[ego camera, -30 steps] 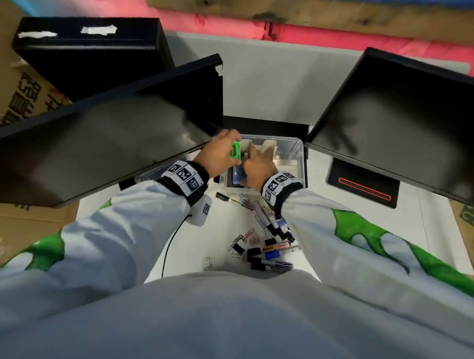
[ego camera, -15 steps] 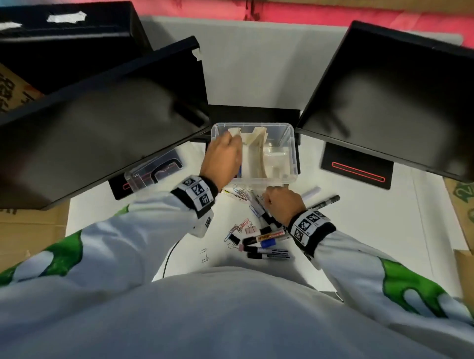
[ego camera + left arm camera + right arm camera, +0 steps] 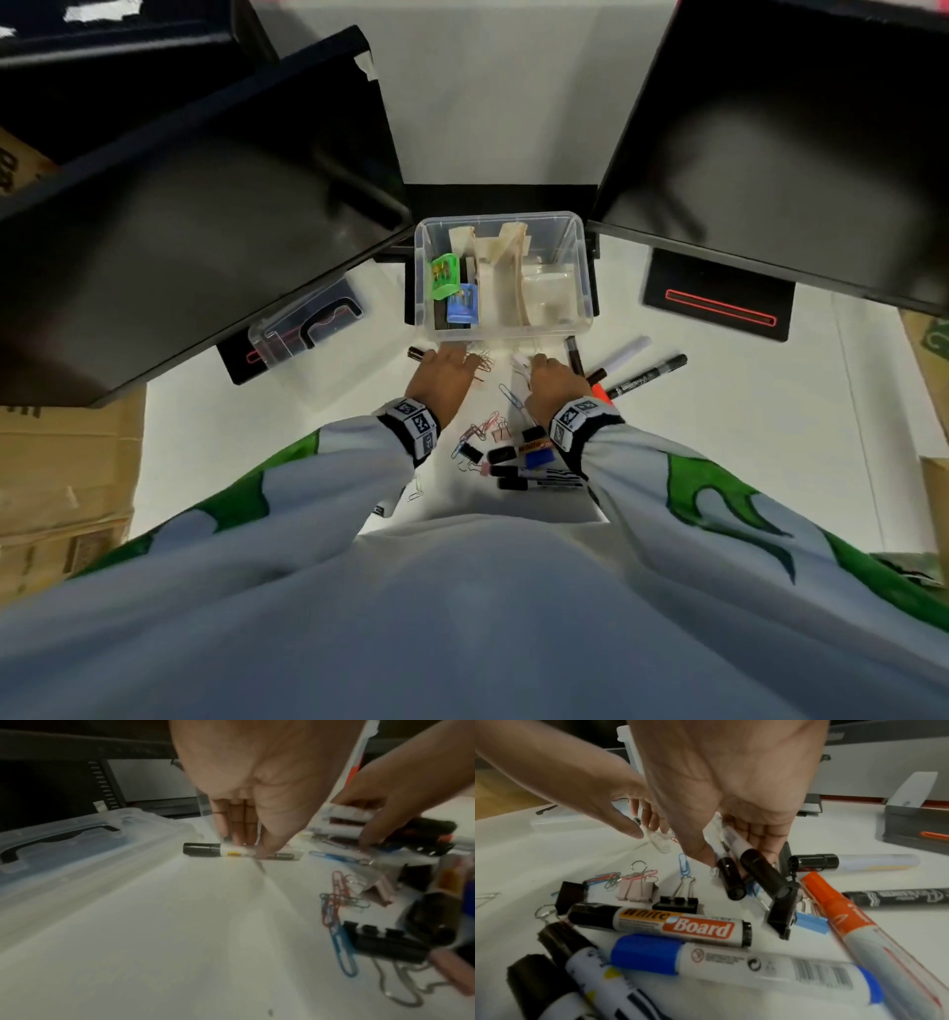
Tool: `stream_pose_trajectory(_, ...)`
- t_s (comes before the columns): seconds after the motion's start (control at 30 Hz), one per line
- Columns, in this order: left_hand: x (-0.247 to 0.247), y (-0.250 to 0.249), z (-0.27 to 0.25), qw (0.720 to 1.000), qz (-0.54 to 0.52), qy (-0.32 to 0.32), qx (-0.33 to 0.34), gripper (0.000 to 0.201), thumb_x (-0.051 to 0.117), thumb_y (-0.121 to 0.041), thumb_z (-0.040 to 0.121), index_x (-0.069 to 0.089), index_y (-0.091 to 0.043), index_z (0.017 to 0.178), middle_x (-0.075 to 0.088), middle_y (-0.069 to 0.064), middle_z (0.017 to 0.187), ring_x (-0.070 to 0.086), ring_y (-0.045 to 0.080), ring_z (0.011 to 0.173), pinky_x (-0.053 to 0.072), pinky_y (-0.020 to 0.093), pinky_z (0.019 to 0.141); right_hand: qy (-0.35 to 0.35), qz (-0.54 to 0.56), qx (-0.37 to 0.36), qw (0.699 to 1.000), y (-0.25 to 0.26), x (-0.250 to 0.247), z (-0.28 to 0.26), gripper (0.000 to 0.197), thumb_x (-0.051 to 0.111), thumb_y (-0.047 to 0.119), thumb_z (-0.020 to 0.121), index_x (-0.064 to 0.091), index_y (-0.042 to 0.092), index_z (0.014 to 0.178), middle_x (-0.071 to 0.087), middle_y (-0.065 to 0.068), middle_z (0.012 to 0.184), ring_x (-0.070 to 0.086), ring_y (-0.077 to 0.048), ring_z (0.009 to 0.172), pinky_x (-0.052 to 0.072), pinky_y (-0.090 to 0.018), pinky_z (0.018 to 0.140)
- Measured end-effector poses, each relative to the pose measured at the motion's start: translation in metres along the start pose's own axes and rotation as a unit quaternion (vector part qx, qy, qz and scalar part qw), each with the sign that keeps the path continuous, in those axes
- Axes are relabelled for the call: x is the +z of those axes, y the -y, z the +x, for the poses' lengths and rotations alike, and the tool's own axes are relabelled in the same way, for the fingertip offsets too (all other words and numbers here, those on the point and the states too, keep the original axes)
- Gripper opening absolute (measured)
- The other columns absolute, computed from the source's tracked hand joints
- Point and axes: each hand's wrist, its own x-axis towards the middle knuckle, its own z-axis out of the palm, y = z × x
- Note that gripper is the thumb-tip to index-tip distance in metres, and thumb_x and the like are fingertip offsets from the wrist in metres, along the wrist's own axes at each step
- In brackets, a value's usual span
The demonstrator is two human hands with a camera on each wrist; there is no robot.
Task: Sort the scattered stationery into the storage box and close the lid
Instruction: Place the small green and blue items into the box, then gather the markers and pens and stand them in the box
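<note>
The clear storage box (image 3: 583, 288) stands open at the far middle of the white table, with a green case (image 3: 444, 276) and a blue case (image 3: 463, 303) in its left compartment. Its lid (image 3: 308, 329) lies to the left. Just in front of the box, my left hand (image 3: 452, 355) pinches a black-capped marker (image 3: 203, 849) that lies on the table, thumb on one side and fingers on the other (image 3: 246, 845). My right hand (image 3: 736, 852) grips two black-capped pens (image 3: 731, 880). More markers (image 3: 659, 923), binder clips (image 3: 676, 905) and paper clips (image 3: 684, 865) lie below the hands.
Two tilted black monitors (image 3: 195, 205) (image 3: 791, 154) overhang the table on both sides of the box. A black base with a red line (image 3: 719, 303) sits at the right. Two more markers (image 3: 644, 377) lie to the right of my right hand. Cardboard boxes (image 3: 61, 462) stand off the table's left edge.
My left hand has come out of the box, leaving the green case inside, and dropped onto a marker in front of it. My right hand has lifted two pens from the pile.
</note>
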Motion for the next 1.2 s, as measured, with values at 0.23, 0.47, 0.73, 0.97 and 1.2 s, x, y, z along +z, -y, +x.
stream_pose_trajectory(0.23,0.012,0.004,-0.005,0.999,-0.007,-0.04,0.007,0.034,0.05,-0.002,0.087,0.052,-0.006,0.12,0.06,0.017,0.114,0.053,0.035,0.102,0.04,0.042,0.088,-0.028,0.101,-0.053,0.993,-0.026,-0.012,-0.021,0.038,0.047,0.021,0.097,0.037,0.001,0.127,0.049,-0.024,0.125,0.058,-0.042,0.106,0.046,-0.043,0.081)
stream_pose_trajectory(0.47,-0.001,-0.053,-0.034,0.984,-0.125,0.069,0.111,0.034,0.047,-0.018,0.096,0.041,-0.011,0.128,0.05,0.013,0.118,0.064,0.035,0.076,0.05,0.04,0.062,-0.025,0.112,-0.05,0.992,-0.065,-0.021,-0.039,0.049,0.053,0.025,0.093,0.034,0.006,0.133,0.062,-0.019,0.109,0.062,-0.038,0.099,0.045,-0.035,0.072)
stream_pose_trajectory(0.73,0.009,-0.102,-0.026,0.982,-0.065,0.135,0.118,0.061,0.076,-0.028,0.076,0.039,-0.009,0.121,0.048,0.014,0.118,0.064,0.035,0.08,0.038,0.033,0.054,0.044,0.045,-0.075,0.995,-0.083,-0.002,-0.048,0.055,0.06,0.042,0.091,0.041,0.016,0.135,0.063,-0.015,0.121,0.061,-0.034,0.108,0.046,-0.035,0.082)
stream_pose_trajectory(0.97,0.004,-0.091,-0.025,0.983,-0.037,0.13,0.128,0.046,0.062,-0.013,0.082,0.049,-0.007,0.125,0.059,0.014,0.119,0.064,0.033,0.098,0.055,0.039,0.075,0.089,0.052,-0.108,0.989,-0.089,0.008,-0.061,0.05,0.067,0.034,0.087,0.051,0.013,0.129,0.063,-0.012,0.124,0.061,-0.03,0.108,0.046,-0.033,0.085)
stream_pose_trajectory(1.2,0.004,-0.078,-0.023,0.984,-0.042,0.133,0.109,0.042,0.061,-0.022,0.084,0.051,-0.009,0.123,0.061,0.013,0.115,0.061,0.031,0.101,0.05,0.037,0.077,0.13,0.078,-0.148,0.977,-0.112,0.012,-0.071,0.049,0.074,0.043,0.08,0.05,0.021,0.117,0.07,0.0,0.111,0.066,-0.021,0.097,0.054,-0.038,0.088)
